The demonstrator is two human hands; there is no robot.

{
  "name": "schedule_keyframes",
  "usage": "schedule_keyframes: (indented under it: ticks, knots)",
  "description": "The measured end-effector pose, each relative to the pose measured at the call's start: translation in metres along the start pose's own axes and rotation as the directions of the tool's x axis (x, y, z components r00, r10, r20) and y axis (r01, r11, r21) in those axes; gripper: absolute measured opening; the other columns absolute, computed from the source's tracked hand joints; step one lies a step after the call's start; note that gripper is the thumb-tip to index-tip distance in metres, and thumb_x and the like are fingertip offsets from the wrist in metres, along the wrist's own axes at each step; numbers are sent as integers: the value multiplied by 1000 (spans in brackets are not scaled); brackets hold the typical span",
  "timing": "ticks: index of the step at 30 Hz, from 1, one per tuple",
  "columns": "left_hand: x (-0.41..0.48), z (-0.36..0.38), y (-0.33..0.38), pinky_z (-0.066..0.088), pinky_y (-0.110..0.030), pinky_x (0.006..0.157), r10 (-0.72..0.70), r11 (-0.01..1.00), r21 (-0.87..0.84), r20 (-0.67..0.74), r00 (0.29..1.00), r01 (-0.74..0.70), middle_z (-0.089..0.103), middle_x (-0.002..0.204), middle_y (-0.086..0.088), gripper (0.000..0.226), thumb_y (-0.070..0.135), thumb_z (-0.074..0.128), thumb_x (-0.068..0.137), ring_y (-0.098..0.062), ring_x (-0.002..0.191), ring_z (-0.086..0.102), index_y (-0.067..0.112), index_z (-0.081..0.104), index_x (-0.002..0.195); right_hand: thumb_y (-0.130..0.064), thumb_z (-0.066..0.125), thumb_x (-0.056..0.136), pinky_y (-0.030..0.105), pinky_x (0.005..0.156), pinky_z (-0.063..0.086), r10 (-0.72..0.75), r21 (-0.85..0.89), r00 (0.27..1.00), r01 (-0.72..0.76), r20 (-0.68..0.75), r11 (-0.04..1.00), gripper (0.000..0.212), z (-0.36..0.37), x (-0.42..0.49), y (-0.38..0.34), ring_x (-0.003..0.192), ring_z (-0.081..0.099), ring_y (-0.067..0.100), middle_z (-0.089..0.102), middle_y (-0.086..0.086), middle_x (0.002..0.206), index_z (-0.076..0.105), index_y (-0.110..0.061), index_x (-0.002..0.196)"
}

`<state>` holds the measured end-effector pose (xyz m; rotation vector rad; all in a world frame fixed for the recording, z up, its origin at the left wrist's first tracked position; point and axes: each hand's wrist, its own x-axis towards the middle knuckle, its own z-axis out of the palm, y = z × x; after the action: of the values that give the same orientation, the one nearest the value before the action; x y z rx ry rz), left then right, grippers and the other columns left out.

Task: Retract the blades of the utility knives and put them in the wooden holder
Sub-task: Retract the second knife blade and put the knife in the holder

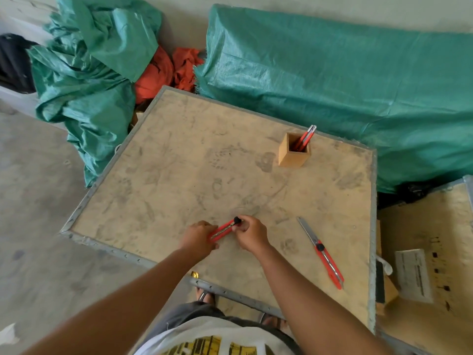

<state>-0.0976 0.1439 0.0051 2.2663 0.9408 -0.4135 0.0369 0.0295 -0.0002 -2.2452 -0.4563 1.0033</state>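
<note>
Both my hands hold one red utility knife (pixel 223 229) low over the plywood crate top (pixel 179 175). My left hand (pixel 198 239) grips its body end. My right hand (pixel 249 233) pinches the end with the black slider knob. No blade shows on this knife. A second red utility knife (pixel 323 252) lies to the right on the board with its steel blade extended toward the far side. A square wooden holder (pixel 293 151) stands at the far right of the board, with two red knives (pixel 305 138) upright inside it.
Green tarpaulin bundles (pixel 332 85) and orange cloth (pixel 163 70) lie against the far edge of the board. Another crate with a paper label (pixel 414 275) sits to the right. Concrete floor (pixel 38 201) is on the left. My feet show under the near edge.
</note>
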Motion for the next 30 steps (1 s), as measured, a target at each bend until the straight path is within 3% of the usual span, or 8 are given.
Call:
schedule_keyframes:
  ticks: [4,8,10,14,18,21,28,30]
  knots:
    - [-4,9,-9,49,-27,81,66,997,-38,-12,998,-66,66,113,-7,43,21,76,78,-28,99,66,22,69,121,-24,71,91,23,93,47,15,-1,997,-15,-71,1000,39,10,1,-5,109,68,22,74,6,113,66,-17,130]
    - [-9,14,-9,44,-21,72,113,992,-61,-36,993,-115,66,107,-9,42,19,71,77,-27,90,68,22,71,119,-25,73,90,39,98,56,83,79,994,-77,-75,994,37,22,7,-3,108,70,26,74,7,114,67,-18,125]
    - [-12,14,-8,42,-20,70,138,988,-67,-41,990,-141,65,107,-7,45,19,71,76,-26,89,68,24,70,121,-24,74,89,46,91,60,115,158,990,-100,-83,982,30,23,7,1,103,73,28,72,8,111,68,-18,118]
    - [-23,6,0,46,-20,70,179,970,-146,-105,978,-193,65,104,-4,46,16,74,75,-20,83,66,19,70,121,-13,71,94,44,71,67,136,363,983,-83,-124,928,15,5,-3,-8,88,76,29,70,15,109,66,-10,108]
    - [-36,-15,16,42,-6,69,196,939,-247,-192,962,-241,61,106,6,49,25,79,76,-5,79,62,23,68,124,-12,72,93,35,65,66,51,461,993,6,-111,887,17,-34,-16,-24,80,77,25,71,16,107,67,-12,109]
    - [-49,-35,37,55,-18,73,214,914,-312,-170,962,-259,65,108,12,51,34,78,80,-4,82,66,33,63,128,-16,75,92,29,64,64,-25,471,991,83,-128,878,17,-72,-28,-36,80,77,22,72,12,105,69,-16,107]
    - [-74,-61,104,58,-17,75,153,718,-671,-109,982,-186,77,83,14,55,4,80,78,-10,76,76,32,65,124,-18,77,89,32,70,66,-163,467,974,219,-157,857,24,-150,-50,-55,80,79,20,74,11,104,73,-11,112]
    - [-76,-60,120,59,-26,81,149,657,-727,-136,980,-200,79,81,6,52,3,81,77,-15,75,77,27,68,122,-16,78,89,33,70,66,-211,445,968,251,-138,859,24,-165,-57,-55,85,79,20,75,10,106,75,-10,112]
